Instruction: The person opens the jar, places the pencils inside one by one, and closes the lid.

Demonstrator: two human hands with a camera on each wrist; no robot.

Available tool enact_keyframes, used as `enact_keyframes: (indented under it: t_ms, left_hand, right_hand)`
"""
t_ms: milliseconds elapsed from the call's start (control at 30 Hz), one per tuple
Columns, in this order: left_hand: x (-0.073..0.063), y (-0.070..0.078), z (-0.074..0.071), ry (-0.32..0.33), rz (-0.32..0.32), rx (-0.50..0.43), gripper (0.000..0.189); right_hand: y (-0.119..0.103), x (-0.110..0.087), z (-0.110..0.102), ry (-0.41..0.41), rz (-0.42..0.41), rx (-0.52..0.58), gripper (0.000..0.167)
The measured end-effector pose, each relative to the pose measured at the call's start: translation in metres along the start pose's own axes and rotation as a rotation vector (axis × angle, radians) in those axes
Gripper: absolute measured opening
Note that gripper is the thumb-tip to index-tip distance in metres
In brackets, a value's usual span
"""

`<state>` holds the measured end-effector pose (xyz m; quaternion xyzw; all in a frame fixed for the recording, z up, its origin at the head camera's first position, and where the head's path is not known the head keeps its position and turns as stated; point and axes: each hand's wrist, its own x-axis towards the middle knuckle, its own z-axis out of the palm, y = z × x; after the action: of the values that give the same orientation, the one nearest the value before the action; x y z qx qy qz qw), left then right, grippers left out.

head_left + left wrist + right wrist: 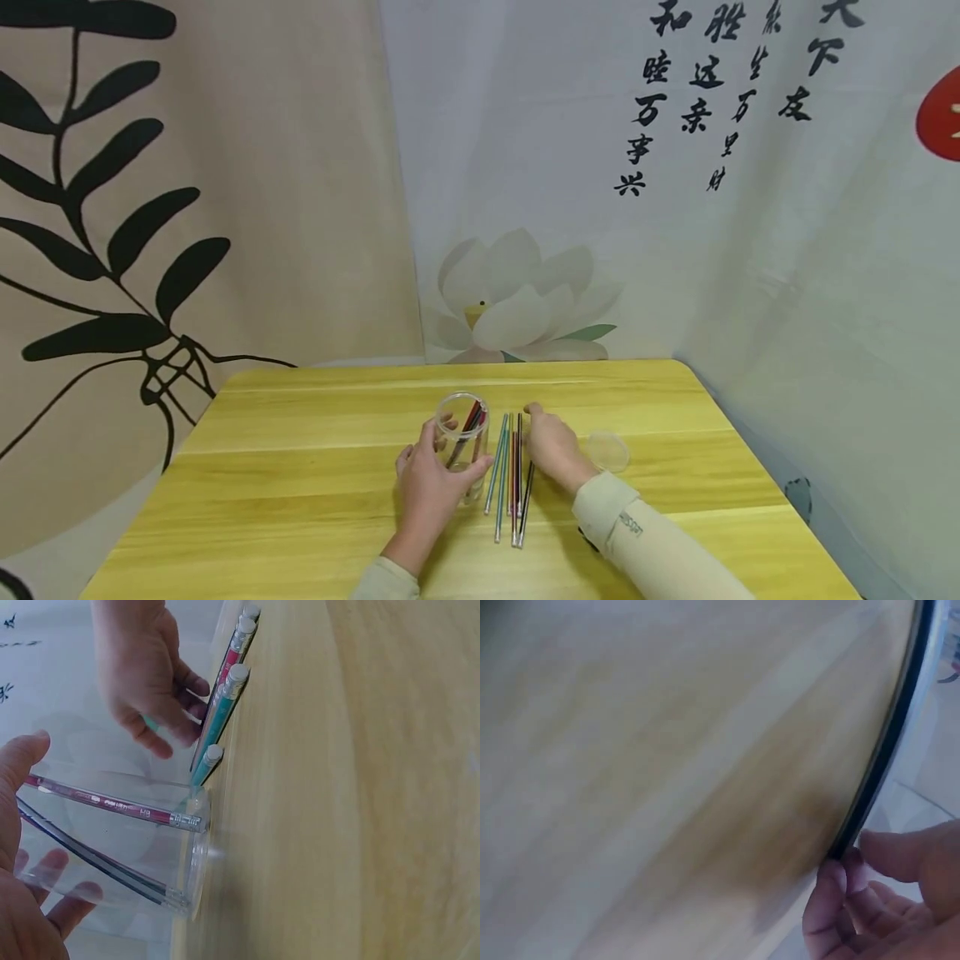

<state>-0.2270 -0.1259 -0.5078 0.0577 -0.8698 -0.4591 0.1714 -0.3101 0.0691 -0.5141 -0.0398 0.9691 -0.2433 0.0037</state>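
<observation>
My left hand (435,487) grips a clear cylindrical jar (142,851) around its side, thumb near and fingers behind. Several pencils stand slanted inside it, among them a red one (120,803) and dark ones (94,857), eraser ends down. Beside the jar, loose pencils lie on the table: teal ones (501,483), reddish ones and black ones. My right hand (555,450) is over their right side, pinching a black pencil (889,739) between thumb and fingertips. That pencil's eraser end points toward me in the head view, the other end hidden under the hand.
A clear round lid (607,451) lies to the right of my right hand. The wooden table (300,475) has rounded far corners. A small dark object (587,539) shows partly beneath the right sleeve. Behind the table hangs a printed curtain (525,167).
</observation>
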Motion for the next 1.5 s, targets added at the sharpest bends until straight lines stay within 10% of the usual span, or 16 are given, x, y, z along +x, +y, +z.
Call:
enact_keyframes:
  t_ms: [400,767,867,1133,1267,1500]
  left_hand:
    - [-0.001,0.0,-0.002,-0.023,-0.064,0.016,0.09]
    - [-0.001,0.0,-0.002,-0.048,-0.086,0.03,0.093]
    - [0.0,0.0,-0.003,-0.042,-0.087,0.029,0.09]
    - [0.001,0.003,-0.002,-0.045,-0.073,0.03,0.09]
    - [0.001,0.003,-0.002,-0.054,-0.076,0.036,0.09]
    - [0.0,0.003,-0.003,-0.038,-0.06,0.031,0.086]
  right_hand:
    - [0.014,0.012,-0.011,-0.072,0.163,0.086,0.082]
    - [0.017,0.004,-0.06,-0.181,0.014,0.344,0.063]
    - [-0.001,0.001,-0.096,-0.034,-0.128,0.356,0.055]
    - [-0.067,-0.036,-0.17,0.676,-0.643,0.569,0.046]
    - [-0.084,-0.052,-0.168,0.63,-0.731,0.742,0.049]
    - [-0.082,-0.054,-0.152,0.532,-0.638,0.751,0.042]
